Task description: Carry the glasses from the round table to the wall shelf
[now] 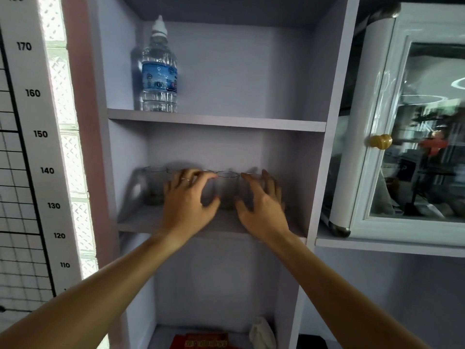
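Observation:
Several clear glasses stand in a row on the middle board of the lilac wall shelf (pixel 141 224). One glass (pixel 153 185) is at the far left and another glass (pixel 227 190) stands free between my hands. My left hand (pixel 188 200) curls around a third glass (pixel 209 191), fingers over its rim and thumb in front. My right hand (pixel 261 207) wraps a fourth glass (pixel 251 187) at the right end, fingers behind it. Both held glasses rest on or just above the board and are mostly hidden by my hands. The round table is out of view.
A water bottle (pixel 159 71) stands on the board above. A glass-door cabinet (pixel 382 142) with a gold knob sits to the right. A height chart (pixel 32 137) hangs on the left. On the lowest board lie a red packet (pixel 203 341) and a white cloth (pixel 261 333).

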Demonstrator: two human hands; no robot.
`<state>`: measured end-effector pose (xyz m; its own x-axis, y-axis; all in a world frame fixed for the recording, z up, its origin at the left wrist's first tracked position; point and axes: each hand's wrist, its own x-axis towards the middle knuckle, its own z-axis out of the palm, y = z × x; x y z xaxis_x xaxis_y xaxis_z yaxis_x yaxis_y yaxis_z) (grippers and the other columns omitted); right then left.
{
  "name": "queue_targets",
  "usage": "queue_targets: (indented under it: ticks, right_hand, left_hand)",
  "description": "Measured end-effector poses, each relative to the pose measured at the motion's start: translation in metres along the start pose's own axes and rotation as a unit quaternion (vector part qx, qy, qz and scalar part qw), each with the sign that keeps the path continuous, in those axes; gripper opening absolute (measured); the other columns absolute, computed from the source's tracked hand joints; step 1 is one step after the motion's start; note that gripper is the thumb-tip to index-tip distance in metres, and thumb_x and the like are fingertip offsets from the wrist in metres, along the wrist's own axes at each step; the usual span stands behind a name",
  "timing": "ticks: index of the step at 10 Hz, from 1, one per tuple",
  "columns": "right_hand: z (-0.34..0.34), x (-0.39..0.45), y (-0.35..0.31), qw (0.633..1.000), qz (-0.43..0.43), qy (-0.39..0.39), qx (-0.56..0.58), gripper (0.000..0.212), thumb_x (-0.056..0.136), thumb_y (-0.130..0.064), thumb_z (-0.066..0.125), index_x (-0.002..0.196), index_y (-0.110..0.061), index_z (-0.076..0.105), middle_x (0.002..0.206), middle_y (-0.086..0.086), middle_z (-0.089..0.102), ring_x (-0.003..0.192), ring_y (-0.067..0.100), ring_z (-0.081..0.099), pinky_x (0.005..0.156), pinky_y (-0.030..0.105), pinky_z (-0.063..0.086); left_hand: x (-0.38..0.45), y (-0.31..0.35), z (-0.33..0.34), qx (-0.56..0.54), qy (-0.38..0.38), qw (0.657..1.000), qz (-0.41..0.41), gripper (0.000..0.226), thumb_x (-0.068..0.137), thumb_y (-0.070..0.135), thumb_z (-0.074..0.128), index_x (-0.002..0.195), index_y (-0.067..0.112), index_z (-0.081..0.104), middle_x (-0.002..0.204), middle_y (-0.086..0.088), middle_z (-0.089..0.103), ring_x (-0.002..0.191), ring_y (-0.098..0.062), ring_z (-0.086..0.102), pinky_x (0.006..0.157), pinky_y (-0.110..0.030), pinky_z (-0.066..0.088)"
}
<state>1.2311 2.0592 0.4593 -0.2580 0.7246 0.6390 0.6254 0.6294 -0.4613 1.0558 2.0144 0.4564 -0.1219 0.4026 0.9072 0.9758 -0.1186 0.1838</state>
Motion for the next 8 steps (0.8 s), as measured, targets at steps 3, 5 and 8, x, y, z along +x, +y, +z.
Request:
queue_targets:
  ticks: [3,5,8]
  right_hand:
    - [0.031,0.002,-0.019,0.992,-0.032,-0.026,-0.121,0.069,0.093,-0.058,0.047,0.154,-0.047,0.016,0.167,0.01,-0.014,0.15,0.038,-0.022,0.121,0.061,0.001]
    - [0.033,0.002,-0.021,0.99,-0.028,-0.002,-0.137,0.066,0.094,-0.054,0.049,0.153,-0.047,0.02,0.167,0.01,-0.001,0.151,0.04,-0.013,0.121,0.061,0.008]
    - [0.027,-0.009,-0.031,0.99,-0.012,0.01,-0.142,0.069,0.094,-0.048,0.051,0.154,-0.044,0.018,0.168,0.008,-0.007,0.152,0.039,-0.012,0.122,0.059,0.01]
  left_hand:
    - [-0.011,-0.053,-0.011,0.115,-0.15,0.98,-0.067,0.085,0.07,0.091,0.037,0.148,0.056,0.028,0.166,-0.009,0.017,0.148,-0.055,0.003,0.115,-0.071,0.011]
    - [-0.01,-0.053,-0.012,0.103,-0.179,0.975,-0.079,0.085,0.073,0.089,0.041,0.149,0.059,0.014,0.168,-0.009,0.005,0.148,-0.053,-0.008,0.116,-0.072,0.006]
    - [-0.014,-0.05,-0.024,0.084,-0.18,0.978,-0.064,0.08,0.081,0.075,0.05,0.151,0.049,0.022,0.165,-0.014,0.016,0.149,-0.051,0.004,0.116,-0.069,0.014]
